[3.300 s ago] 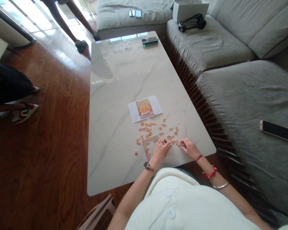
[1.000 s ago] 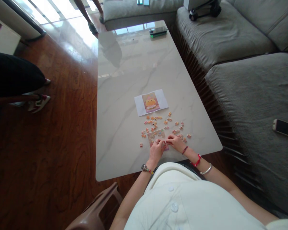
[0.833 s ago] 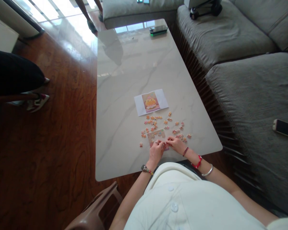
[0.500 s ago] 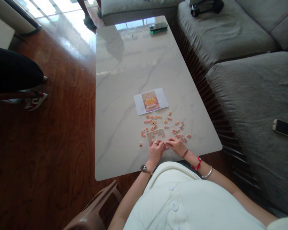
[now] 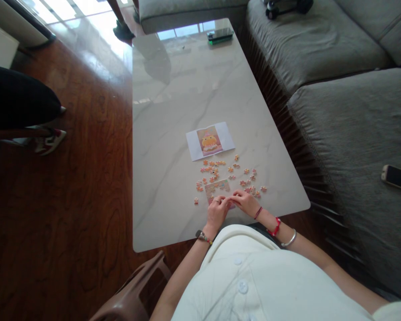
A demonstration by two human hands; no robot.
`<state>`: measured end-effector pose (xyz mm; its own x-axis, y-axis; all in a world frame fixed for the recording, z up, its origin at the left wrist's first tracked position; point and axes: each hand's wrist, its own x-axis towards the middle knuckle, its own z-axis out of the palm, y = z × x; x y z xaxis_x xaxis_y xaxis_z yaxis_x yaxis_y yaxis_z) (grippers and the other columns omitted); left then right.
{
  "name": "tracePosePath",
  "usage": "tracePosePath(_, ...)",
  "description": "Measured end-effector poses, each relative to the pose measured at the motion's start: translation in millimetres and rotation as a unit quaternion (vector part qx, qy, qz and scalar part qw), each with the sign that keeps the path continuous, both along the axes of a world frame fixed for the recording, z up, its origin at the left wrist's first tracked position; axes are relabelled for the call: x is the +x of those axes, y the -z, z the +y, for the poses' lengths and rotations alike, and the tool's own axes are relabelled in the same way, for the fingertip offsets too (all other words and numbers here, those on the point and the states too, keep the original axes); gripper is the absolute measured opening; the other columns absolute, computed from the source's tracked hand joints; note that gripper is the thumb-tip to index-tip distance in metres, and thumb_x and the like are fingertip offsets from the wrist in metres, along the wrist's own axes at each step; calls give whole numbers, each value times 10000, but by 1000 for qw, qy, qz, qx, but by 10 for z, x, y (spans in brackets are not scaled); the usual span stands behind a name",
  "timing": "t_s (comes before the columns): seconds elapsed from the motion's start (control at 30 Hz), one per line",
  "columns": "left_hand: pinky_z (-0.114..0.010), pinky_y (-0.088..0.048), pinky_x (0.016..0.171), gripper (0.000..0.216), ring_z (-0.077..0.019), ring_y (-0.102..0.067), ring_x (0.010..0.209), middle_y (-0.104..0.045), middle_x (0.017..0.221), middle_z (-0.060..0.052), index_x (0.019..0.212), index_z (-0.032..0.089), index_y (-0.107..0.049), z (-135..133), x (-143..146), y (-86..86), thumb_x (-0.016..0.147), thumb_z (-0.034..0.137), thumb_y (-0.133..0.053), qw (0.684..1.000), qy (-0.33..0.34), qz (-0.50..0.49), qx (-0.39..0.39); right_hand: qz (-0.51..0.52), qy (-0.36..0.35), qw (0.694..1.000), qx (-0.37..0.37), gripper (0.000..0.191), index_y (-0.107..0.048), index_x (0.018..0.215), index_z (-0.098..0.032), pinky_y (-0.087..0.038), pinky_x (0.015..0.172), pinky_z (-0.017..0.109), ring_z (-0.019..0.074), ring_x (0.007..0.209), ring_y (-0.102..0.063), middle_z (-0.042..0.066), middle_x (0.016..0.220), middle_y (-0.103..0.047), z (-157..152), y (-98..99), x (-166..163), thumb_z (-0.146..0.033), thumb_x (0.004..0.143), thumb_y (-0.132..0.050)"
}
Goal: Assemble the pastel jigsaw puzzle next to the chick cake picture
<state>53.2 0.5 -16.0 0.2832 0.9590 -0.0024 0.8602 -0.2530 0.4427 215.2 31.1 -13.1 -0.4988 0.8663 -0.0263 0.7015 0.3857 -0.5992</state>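
A partly assembled jigsaw puzzle [image 5: 217,188] lies near the table's front edge, its lower part covered by my hands. My left hand [image 5: 218,210] is closed over the lower middle of it, fingertips pinched together. From the right, my right hand [image 5: 245,203] reaches in with thumb and fingers pinched, its tips meeting those of my left hand. Whatever is between the fingertips is too small and hidden to make out. Loose puzzle pieces [image 5: 214,170] lie above the puzzle, with more puzzle pieces [image 5: 252,191] to its right and a lone piece [image 5: 196,201] on its left.
A printed reference picture [image 5: 210,141] lies beyond the pieces on the marble-patterned table [image 5: 167,178]. Dark and green boxy items [image 5: 219,36] sit at the far end. A grey sofa [image 5: 347,120] with a phone [image 5: 399,177] flanks the right. A brown plastic stool [image 5: 137,285] stands front left.
My right hand's fingertips have shifted slightly left and now meet those of my left hand. My left hand stays nearly still, and the loose pieces have not moved.
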Motion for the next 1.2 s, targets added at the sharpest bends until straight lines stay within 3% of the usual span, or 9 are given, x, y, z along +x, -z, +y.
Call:
tracePosePath(0.17,-256,-404,720,218,-149,-500,833,-576,931,-34,987,254,-553,-22,-12,-30,817,291,-422,999,37,22,18,-27,-3,999,25,234,-628,858,-216,-410,673,224,117,746,-518,41,854,-578,-54,20,-12,-256,833,-399)
tracePosePath(0.43,-276,-397,729,239,-158,-488,864,-561,1032,-34,1038,244,-514,-64,-20,-41,832,253,-394,995,83,50,13,-127,-44,989,66,303,-501,1103,-161,-425,678,288,184,845,-498,110,1019,-552,-250,-30,-38,-187,817,-405)
tracePosePath(0.63,-285,-400,704,241,-166,-501,853,-575,996,-34,1039,251,-516,-66,8,-40,834,242,-388,995,69,65,28,-74,-51,993,77,338,-472,1142,-174,-418,775,298,169,903,-488,86,1027,-547,-295,-18,43,-183,812,-395)
tracePosePath(0.87,-297,-403,748,307,-174,-496,917,-550,1089,-44,1127,238,-459,-117,-16,-45,828,276,-403,995,79,63,29,-106,-40,990,84,316,-502,1115,-185,-433,710,299,176,851,-500,86,993,-572,-365,42,14,-181,812,-413)
tracePosePath(1.2,-310,-402,765,284,-169,-487,913,-532,1118,-48,1101,211,-463,-90,-42,-164,831,213,-375,993,105,47,-2,5,3,998,64,241,-574,1002,-219,-446,736,278,150,833,-528,48,925,-590,-330,102,-6,-220,824,-412)
